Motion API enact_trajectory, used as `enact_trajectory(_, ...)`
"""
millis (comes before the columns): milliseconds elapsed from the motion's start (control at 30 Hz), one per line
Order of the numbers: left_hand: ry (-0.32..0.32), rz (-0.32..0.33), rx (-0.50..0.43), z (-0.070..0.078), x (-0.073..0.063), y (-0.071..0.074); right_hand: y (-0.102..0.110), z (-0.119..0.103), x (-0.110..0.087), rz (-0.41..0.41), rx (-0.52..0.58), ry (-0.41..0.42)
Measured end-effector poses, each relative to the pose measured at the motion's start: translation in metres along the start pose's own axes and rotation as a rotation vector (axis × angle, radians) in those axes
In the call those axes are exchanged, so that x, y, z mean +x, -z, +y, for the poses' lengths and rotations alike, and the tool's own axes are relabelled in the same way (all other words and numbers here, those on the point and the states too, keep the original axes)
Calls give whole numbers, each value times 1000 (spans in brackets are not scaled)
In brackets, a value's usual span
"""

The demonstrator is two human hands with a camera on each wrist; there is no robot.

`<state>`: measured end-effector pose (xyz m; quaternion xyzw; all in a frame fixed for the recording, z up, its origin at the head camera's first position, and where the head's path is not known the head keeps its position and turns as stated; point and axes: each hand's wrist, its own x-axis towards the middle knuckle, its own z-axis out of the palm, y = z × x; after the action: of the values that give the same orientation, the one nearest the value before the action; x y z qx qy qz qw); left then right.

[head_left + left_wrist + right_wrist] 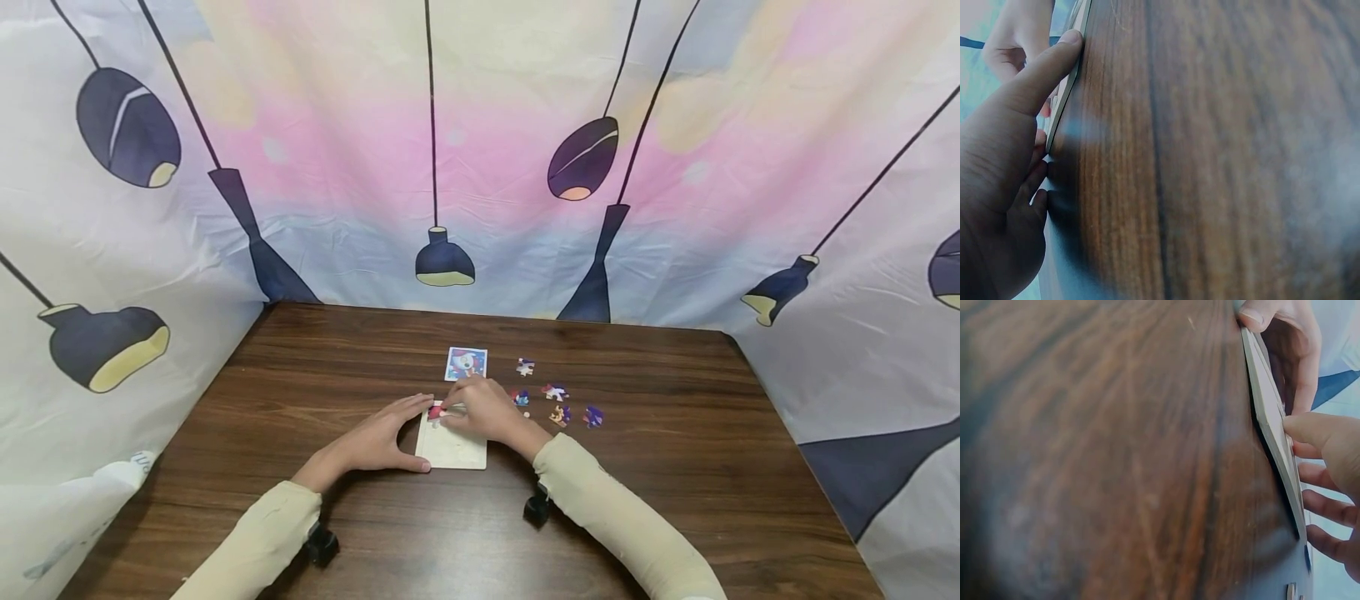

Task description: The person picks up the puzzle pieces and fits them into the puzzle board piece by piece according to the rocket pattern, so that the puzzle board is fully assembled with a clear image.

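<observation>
Pale backdrop cloth [360,167] with printed lamps is hanging behind the dark, wood-grained worktop [427,550], where I am watching a person's two hands working around a white tray [461,454]. The tray is showing a nearly square outline, so no long axis is setting its orientation. At its far-left corner a red puzzle piece [436,412] is lying, and that corner position is the controlling relation. From the middle of the right hand [483,410] the piece is lying to the left; from the middle of the left hand [382,433] it is lying to the right and slightly ahead. The right hand is reaching over the tray from the right, its thumb and forefinger converging at the piece; whether they are pinching or only pressing, I am not able to tell. The left hand is spreading wide along the left edge, thumb at the near corner, fingertips at the far one, apparently steadying the tray and gripping no piece. Loose puzzle pieces [555,392] are lying off to the tray's right, and a picture card [467,362] is lying beyond its far edge.
</observation>
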<state>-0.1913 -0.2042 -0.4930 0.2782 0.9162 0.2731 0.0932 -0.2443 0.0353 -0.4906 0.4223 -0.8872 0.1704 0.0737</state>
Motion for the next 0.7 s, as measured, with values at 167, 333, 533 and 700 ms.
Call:
enact_trajectory(167, -1, 0, 2, 0, 0, 0, -1, -1, 1, -11, -16, -8)
enact_trajectory(333, -2, -1, 9, 0, 1, -1, 3, 2, -1, -32, 1, -2)
enact_trajectory(533, 9, -14, 10, 1, 1, -1, 21, 9, -13, -31, 59, -46)
enact_trajectory(700, 7, -16, 14, 0, 0, 0, 40, 16, -29, 5, 117, -83)
